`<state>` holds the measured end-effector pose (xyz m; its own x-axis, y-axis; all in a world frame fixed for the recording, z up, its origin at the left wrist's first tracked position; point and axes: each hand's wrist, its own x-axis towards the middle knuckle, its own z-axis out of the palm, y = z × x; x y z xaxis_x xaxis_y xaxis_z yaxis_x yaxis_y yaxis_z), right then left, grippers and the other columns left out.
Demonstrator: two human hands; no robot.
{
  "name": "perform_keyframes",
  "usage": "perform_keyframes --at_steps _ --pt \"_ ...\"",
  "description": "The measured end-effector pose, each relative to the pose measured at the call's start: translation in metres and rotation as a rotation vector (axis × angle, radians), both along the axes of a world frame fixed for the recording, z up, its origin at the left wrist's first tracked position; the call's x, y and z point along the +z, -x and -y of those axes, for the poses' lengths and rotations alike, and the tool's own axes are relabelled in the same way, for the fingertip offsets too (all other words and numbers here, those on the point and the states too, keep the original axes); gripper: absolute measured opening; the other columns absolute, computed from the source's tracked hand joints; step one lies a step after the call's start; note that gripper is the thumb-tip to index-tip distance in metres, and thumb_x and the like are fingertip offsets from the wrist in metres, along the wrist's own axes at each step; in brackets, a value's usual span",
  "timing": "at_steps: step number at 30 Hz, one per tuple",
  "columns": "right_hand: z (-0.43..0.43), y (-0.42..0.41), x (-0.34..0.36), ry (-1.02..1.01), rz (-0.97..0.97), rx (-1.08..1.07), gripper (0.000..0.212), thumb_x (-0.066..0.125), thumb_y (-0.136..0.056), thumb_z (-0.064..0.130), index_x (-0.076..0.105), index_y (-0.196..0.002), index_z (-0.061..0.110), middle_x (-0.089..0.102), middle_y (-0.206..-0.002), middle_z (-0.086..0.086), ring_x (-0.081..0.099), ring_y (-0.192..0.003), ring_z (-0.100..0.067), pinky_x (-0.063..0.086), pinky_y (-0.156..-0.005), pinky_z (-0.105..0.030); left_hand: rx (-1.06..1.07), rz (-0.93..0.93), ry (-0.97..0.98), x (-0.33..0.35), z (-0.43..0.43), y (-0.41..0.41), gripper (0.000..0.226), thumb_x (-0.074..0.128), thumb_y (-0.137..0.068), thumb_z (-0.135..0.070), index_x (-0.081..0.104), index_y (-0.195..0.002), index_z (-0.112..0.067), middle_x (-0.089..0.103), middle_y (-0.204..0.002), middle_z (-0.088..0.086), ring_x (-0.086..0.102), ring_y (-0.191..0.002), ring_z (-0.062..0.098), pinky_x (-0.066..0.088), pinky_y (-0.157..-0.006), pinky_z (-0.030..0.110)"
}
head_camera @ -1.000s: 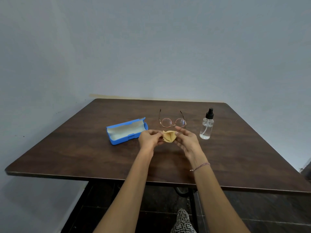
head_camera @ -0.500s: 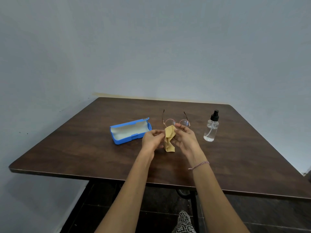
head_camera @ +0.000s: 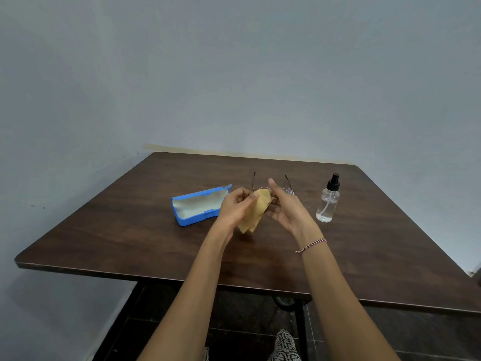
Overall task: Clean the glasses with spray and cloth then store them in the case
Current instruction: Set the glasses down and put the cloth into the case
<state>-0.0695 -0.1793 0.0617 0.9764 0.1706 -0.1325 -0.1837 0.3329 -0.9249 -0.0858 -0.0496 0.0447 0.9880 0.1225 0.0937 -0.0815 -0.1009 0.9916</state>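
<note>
The cloth point(head_camera: 256, 209), bunched before, now hangs unfolded, pinched by the left hand point(head_camera: 234, 207), the right hand point(head_camera: 286, 212) relaxed beside it: ready for wiping.

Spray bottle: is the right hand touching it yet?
Apart. The head view shows bare table between the right hand and the spray bottle, which stands upright alone; the left hand pinches the cloth.
</note>
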Motion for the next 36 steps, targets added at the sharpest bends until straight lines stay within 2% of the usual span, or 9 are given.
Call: perform_keyframes --at_steps 6,11,14,16,20,24,28,32,36 --pt "-0.010 -0.009 0.010 0.220 0.159 -0.098 0.011 0.065 -0.087 0.014 0.056 -0.081 0.011 0.059 -0.073 -0.003 0.053 -0.058 -0.009 0.046 -0.049 -0.017 -0.066 -0.024 -0.090 0.002 -0.018 0.001 0.022 0.058 -0.089 -0.042 0.062 -0.090 -0.020 0.064 -0.098 0.005 0.058 -0.098 0.023 0.045 -0.084 0.035" --pt "-0.018 -0.020 0.019 0.233 0.238 -0.163 0.011 0.067 -0.085 0.010 0.056 -0.081 0.012 0.062 -0.079 -0.006 0.054 -0.059 -0.014 0.046 -0.047 -0.019 -0.199 -0.192 -0.087 -0.006 -0.043 0.010 0.037 0.067 -0.081 -0.041 0.063 -0.108 -0.016 0.068 -0.094 0.000 0.062 -0.087 0.014 0.047 -0.075 0.026" --pt "-0.020 -0.027 0.017 0.232 0.238 -0.178 0.012 0.067 -0.084 0.006 0.057 -0.081 0.013 0.063 -0.083 -0.008 0.055 -0.061 -0.015 0.046 -0.045 -0.017 -0.213 -0.222 -0.034 -0.011 -0.064 0.015 0.019 0.073 -0.080 -0.025 0.066 -0.093 -0.013 0.065 -0.077 -0.001 0.060 -0.069 0.010 0.048 -0.058 0.021" --pt "-0.022 -0.032 0.011 0.220 0.221 -0.167 0.014 0.066 -0.083 0.000 0.057 -0.081 0.011 0.062 -0.088 -0.012 0.057 -0.064 -0.017 0.049 -0.045 -0.017 -0.143 -0.265 0.039 -0.009 -0.078 0.018 0.019 0.072 -0.080 -0.016 0.065 -0.097 -0.010 0.062 -0.080 0.001 0.059 -0.069 0.008 0.051 -0.052 0.018" --pt "-0.030 -0.043 -0.006 0.271 0.167 -0.133 0.018 0.065 -0.082 -0.007 0.057 -0.083 0.010 0.060 -0.098 -0.018 0.063 -0.082 -0.025 0.057 -0.057 -0.021 0.029 -0.320 0.125 -0.006 -0.103 0.022 0.040 0.075 -0.076 -0.006 0.058 -0.113 -0.009 0.063 -0.088 0.004 0.062 -0.070 0.011 0.053 -0.050 0.018" --pt "-0.042 -0.051 -0.020 0.309 0.145 -0.107 0.022 0.066 -0.079 -0.009 0.056 -0.094 0.003 0.058 -0.090 -0.013 0.064 -0.082 -0.024 0.058 -0.062 -0.025 0.197 -0.262 0.147 -0.002 -0.117 0.021 0.028 0.072 -0.076 0.004 0.059 -0.095 -0.010 0.062 -0.081 0.007 0.061 -0.067 0.015 0.053 -0.047 0.017" --pt "-0.057 -0.060 -0.029 0.516 0.191 -0.133 0.025 0.074 -0.076 0.000 0.059 -0.090 0.013 0.062 -0.091 -0.008 0.064 -0.085 -0.020 0.057 -0.067 -0.027 0.383 -0.200 0.035 -0.005 -0.127 0.013 0.023 0.075 -0.073 0.003 0.061 -0.082 -0.012 0.062 -0.078 0.008 0.061 -0.062 0.014 0.050 -0.043 0.019" --pt "-0.072 -0.065 -0.032 0.635 0.254 -0.168 0.027 0.078 -0.073 0.006 0.057 -0.082 0.022 0.064 -0.084 0.000 0.061 -0.082 -0.015 0.053 -0.077 -0.030 0.563 -0.168 -0.183 -0.011 -0.131 0.004 0.022 0.080 -0.068 -0.011 0.065 -0.080 -0.021 0.066 -0.077 0.000 0.063 -0.068 0.015 0.056 -0.067 0.033" --pt "-0.083 -0.068 -0.034 0.700 0.284 -0.192 0.027 0.076 -0.074 0.006 0.057 -0.082 0.023 0.062 -0.078 0.006 0.062 -0.083 -0.013 0.052 -0.077 -0.029 0.632 -0.130 -0.255 -0.014 -0.130 0.002 0.024 0.079 -0.067 -0.014 0.065 -0.083 -0.024 0.068 -0.075 -0.005 0.064 -0.075 0.013 0.046 -0.064 0.027"
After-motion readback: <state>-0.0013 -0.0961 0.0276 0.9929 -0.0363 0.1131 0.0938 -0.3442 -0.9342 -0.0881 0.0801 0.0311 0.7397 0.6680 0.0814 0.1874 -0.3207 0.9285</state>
